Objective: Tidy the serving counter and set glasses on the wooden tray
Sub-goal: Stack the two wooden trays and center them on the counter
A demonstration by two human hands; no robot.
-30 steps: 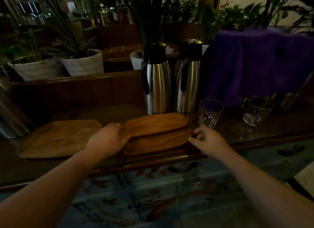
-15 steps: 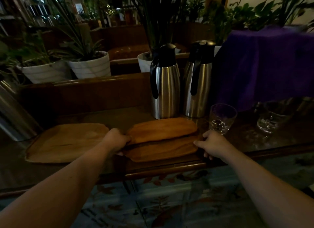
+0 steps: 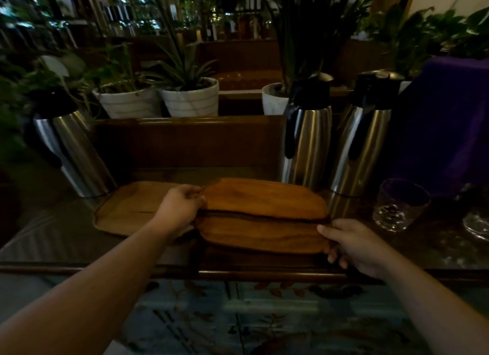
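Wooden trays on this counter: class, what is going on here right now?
A person grips the stacked wooden trays, left hand at one end, right hand at the other. A paler tray lies flat to the left. The glass stands on the counter beside two steel flasks, not on any tray.

Counter surroundings: flasks, planters, cloth

Three steel vacuum flasks point(image 3: 308, 140) point(image 3: 362, 140) point(image 3: 74, 153) with black tops; three white plant pots point(image 3: 191, 98) point(image 3: 127, 102) point(image 3: 274, 99) behind a wooden ledge point(image 3: 185, 140); purple cloth point(image 3: 444, 124) at right.
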